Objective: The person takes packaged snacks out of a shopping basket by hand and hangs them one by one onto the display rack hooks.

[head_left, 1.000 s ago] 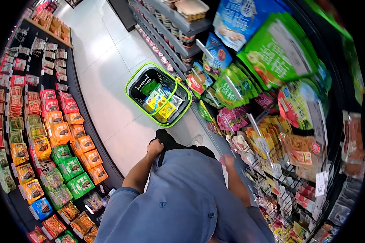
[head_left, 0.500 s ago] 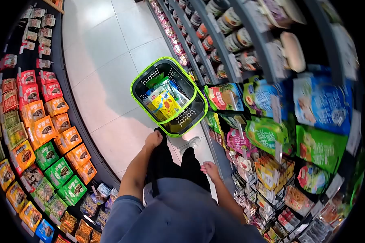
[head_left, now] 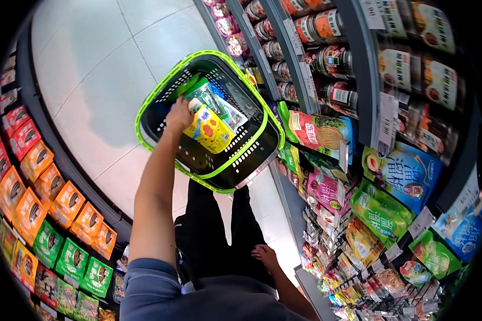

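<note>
My left hand (head_left: 180, 114) is inside the black basket with a lime-green rim (head_left: 214, 187), its fingers closed at the upper left corner of a yellow snack bag (head_left: 211, 130). The bag still lies in the basket, and my hand hides part of that corner. Beside it are a clear-and-green packet (head_left: 230, 114) and a green package (head_left: 195, 88), with a blue one partly covered. My right hand (head_left: 266, 258) hangs by my right thigh, holding nothing, its fingers loosely apart.
A shelf of orange snack packs (head_left: 67, 203) and green packs (head_left: 72, 260) runs along the left. Close on the right, shelves hold jars (head_left: 337, 99), blue bags (head_left: 401, 171) and a pink bag (head_left: 326, 190). Pale floor tiles (head_left: 99, 80) lie between.
My left hand has moved from beside my thigh up into the basket and onto the yellow snack bag. The basket appears larger and further left, and the shelves have shifted in view.
</note>
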Available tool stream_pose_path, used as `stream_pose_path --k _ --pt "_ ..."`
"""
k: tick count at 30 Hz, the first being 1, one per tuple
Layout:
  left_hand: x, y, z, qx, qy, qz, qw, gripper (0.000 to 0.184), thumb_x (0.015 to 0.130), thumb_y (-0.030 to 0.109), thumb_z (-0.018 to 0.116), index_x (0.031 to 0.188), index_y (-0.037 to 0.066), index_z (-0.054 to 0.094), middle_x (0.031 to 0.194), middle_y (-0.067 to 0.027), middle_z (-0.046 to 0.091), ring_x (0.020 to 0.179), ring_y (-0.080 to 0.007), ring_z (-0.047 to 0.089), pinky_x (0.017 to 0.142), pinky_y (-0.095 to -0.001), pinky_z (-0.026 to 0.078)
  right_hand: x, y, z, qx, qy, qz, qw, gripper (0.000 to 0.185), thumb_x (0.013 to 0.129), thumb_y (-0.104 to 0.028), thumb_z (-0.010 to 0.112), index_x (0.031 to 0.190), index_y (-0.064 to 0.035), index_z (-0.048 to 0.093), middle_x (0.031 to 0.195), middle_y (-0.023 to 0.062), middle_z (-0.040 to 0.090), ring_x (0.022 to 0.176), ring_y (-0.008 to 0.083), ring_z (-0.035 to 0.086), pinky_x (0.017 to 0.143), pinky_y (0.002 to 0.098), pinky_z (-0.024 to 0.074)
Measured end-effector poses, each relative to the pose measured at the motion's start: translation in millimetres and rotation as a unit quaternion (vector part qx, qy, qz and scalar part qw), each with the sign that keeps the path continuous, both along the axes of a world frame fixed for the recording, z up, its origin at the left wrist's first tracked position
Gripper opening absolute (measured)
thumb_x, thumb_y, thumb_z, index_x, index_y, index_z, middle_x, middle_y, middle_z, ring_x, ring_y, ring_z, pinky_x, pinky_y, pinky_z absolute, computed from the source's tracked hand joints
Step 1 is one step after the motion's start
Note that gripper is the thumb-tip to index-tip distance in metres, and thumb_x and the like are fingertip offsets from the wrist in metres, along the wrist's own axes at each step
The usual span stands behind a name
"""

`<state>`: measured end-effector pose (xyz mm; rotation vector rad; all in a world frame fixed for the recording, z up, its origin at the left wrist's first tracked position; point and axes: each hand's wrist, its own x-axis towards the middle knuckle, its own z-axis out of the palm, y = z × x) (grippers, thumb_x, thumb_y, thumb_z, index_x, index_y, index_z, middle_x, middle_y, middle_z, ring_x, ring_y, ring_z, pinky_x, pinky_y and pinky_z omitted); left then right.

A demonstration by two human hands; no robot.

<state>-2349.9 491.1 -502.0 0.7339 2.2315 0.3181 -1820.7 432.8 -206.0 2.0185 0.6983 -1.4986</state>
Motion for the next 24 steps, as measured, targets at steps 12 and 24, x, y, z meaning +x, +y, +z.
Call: stream_pose_path --k 12,24 --pt "-28 61 -83 -0.157 -0.069 0.025 0.985 0.055 0.086 0.028 0.061 0.137 0.011 0.047 0.154 -0.0105 0.028 0.134 -0.0306 0.04 0.104 -0.0402 0.042 -10 -8 -19 -0.013 -0.031 -0.034 0.999 0.034 0.096 -0.023 0.054 0.12 0.0008 0.057 0.098 0.0117 0.069 0.083 0.0163 0.066 0.071 0.0278 0.0532" --pt "-10 22 -50 -0.056 0.106 0.011 0.993 0.023 0.088 0.021 0.051 0.083 0.009 0.07 0.087 -0.0152 0.07 0.082 -0.0348 0.068 0.072 -0.0452 0.053 -6 -21 -16 0.003 -0.006 -0.033 0.999 0.034 0.096 -0.026 0.053 0.119 -0.0014 0.058 0.099 0.0103 0.069 0.082 0.0155 0.066 0.07 0.0269 0.0523"
